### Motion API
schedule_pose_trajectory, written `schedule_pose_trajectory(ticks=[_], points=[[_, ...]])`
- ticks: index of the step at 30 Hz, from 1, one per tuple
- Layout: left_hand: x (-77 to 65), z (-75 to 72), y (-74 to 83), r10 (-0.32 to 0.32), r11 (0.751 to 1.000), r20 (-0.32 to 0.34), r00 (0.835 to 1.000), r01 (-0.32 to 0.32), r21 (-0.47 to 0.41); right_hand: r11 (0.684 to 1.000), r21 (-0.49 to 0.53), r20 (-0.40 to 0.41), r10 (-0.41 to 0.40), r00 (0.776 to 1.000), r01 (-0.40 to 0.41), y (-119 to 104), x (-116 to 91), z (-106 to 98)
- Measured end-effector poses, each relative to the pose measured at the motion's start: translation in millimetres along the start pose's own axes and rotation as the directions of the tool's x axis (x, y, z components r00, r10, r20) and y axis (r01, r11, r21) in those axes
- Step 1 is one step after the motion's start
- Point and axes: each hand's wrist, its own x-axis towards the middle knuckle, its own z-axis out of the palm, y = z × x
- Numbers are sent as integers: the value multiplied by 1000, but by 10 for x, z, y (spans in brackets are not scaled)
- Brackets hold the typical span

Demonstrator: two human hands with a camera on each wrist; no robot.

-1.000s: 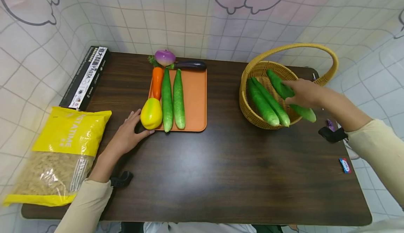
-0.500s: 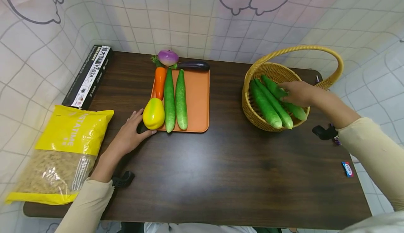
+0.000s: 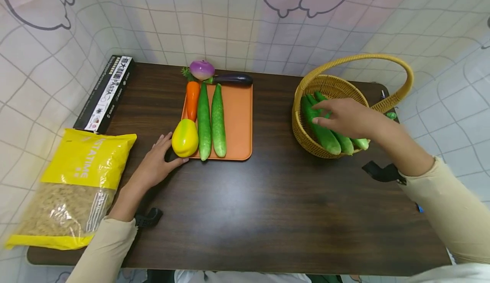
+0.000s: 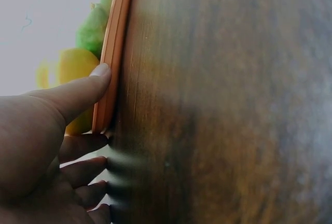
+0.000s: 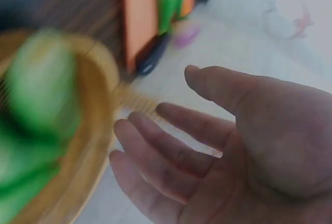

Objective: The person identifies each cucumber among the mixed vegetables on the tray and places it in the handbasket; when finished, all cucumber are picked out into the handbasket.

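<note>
- Cucumbers (image 3: pixel 326 140), three visible, lie side by side in a basket (image 3: pixel 301 141) on the right of the table (image 3: pixel 287 215).
- Right hand (image 3: pixel 346 115) hovers over them, fingers parted and slightly bent, thumb apart.
- Left hand (image 3: pixel 153 166) rests at the near left corner of a tray (image 3: pixel 240 121), thumb on its edge, fingers spread beside a yellow pepper (image 3: pixel 185 138).
- Two more cucumbers (image 3: pixel 219 123) lie on the tray, right of a carrot (image 3: pixel 192 100); an eggplant (image 3: pixel 234 79) lies along its far edge.

- Brown table (image 3: pixel 268 215), below the left hand (image 3: pixel 155 164) and right hand (image 3: pixel 346 115)
- Orange tray (image 3: pixel 239 121), touching the left hand
- Yellow bag (image 3: pixel 86 161), black box (image 3: pixel 107 93), left of that hand
- Basket (image 3: pixel 300 130), under the right hand
</note>
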Motion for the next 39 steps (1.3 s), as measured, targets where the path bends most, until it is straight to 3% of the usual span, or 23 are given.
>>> schedule_pose_trajectory(ticks=[7,10,14,22,26,33,39], points=[[-5,-11,-19,2,1000,-6,1000,-2,-8,987,149,-144,-33,989,55,-603,183,210],[2,-10,-28,4,1000,-4,1000,-4,-1,974,219,-187,-20,982,61,-851,351,346],[7,-9,-43,-4,1000,7,1000,4,6,957,282,-183,-16,983,68,-1071,681,573],[19,-3,-43,0,1000,17,1000,0,3,953,297,-148,-11,989,55,-1291,1348,1105],[23,0,-37,-1,1000,14,1000,1,1,943,331,-166,29,986,28,-1372,1592,1280],[13,-10,-25,-7,1000,15,1000,7,-3,931,362,-180,118,977,-45,-1457,1838,1386],[15,-8,-35,-9,1000,7,1000,9,2,916,383,-118,178,977,-120,-1474,1920,1397]])
